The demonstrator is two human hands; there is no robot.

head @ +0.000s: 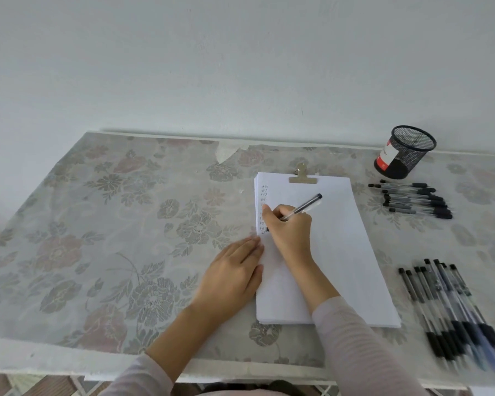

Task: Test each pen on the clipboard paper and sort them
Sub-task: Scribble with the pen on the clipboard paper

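White paper (pixel 337 247) lies on a clipboard under a metal clip (pixel 302 176), right of the table's middle. A column of small ink marks runs down its left margin. My right hand (pixel 290 227) grips a clear pen with a black cap end (pixel 305 207), its tip on the paper near the lowest mark. My left hand (pixel 235 274) lies flat, fingers straight, pressing the paper's left edge. Several pens (pixel 415 200) lie in a row at the right, beyond the paper. Another bunch of several pens (pixel 452 310) lies at the near right.
A black mesh pen cup (pixel 405 151) with a red and white label stands at the back right by the wall. A floral cloth (pixel 112 238) covers the table. The table's front edge runs just below my forearms.
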